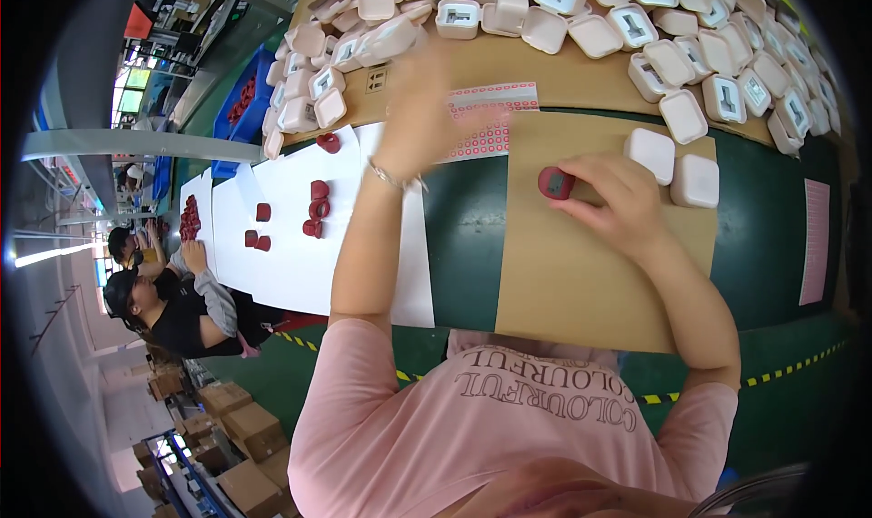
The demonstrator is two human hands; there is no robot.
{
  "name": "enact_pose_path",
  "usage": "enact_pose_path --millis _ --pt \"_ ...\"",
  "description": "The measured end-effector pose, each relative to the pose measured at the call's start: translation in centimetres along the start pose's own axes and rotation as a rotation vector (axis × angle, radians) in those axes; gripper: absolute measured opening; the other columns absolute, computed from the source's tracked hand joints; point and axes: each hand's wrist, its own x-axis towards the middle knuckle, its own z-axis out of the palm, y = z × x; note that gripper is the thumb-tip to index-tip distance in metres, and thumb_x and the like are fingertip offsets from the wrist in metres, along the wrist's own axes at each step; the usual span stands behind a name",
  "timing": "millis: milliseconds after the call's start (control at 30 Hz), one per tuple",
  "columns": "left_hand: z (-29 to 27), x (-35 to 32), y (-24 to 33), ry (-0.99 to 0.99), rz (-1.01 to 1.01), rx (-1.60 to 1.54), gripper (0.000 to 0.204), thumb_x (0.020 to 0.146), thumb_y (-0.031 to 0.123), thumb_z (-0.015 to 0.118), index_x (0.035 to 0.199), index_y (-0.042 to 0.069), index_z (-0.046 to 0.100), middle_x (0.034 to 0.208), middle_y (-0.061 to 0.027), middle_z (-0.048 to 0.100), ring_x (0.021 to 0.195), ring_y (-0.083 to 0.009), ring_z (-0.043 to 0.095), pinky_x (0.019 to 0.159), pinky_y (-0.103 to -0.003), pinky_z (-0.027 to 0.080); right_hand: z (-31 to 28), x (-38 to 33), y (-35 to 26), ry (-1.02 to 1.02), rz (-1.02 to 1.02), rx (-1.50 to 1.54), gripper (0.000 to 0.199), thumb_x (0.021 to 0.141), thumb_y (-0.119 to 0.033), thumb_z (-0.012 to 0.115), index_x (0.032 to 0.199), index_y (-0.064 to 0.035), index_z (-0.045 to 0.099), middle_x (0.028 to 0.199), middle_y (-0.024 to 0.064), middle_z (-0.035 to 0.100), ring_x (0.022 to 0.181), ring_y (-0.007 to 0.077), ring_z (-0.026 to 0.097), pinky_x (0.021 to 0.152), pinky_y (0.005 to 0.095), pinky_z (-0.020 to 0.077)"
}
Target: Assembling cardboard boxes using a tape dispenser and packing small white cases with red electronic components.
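Fingers (pixel 586 166) of your right hand (pixel 631 205) pinch a small red device (pixel 556 184) over the brown sheet (pixel 590 291), while your left hand (pixel 416 118), near the pink-dotted sheet (pixel 486 143) and the pale boxes (pixel 458 19), is too blurred to tell whether it grips anything.

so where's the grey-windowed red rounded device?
Head view, right of centre: the device is in the right hand, over brown sheet, left of two white rounded cases.

Around me: green floor (pixel 282 386), yellow-black striped tape (pixel 790 366); my tabletop (pixel 468 246) dark green; cardboard boxes (pixel 254 427) piled to my left; lit tube light (pixel 56 254), bright window (pixel 133 87).
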Motion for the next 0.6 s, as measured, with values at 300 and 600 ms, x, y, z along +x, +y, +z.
enact_pose_path --millis 300,600 --pt "0.4 2.3 -9.3 0.301 -0.418 0.408 0.088 0.073 0.046 0.071 0.138 0.001 0.031 0.113 -0.0166 0.062 0.112 -0.0275 0.055 0.109 -0.056 0.015 0.8 -0.2 0.1 0.037 -0.065 0.06 0.039 0.069 -0.009 0.079 0.104 -0.0049 0.063 0.103 0.0085 0.059 0.078 0.0192 0.064 0.061 0.0269 0.0533" --pt "2.2 -6.1 2.6 0.119 -0.075 -0.871 0.068 0.06 0.009 0.076 0.12 0.004 0.045 0.124 -0.0144 0.047 0.117 -0.023 0.047 0.099 -0.036 0.039 0.4 -0.5 -0.4 0.11 -0.02 0.222 0.05 0.062 -0.017 0.085 0.105 -0.0024 0.063 0.101 0.012 0.065 0.081 0.0188 0.065 0.059 0.0236 0.0523"
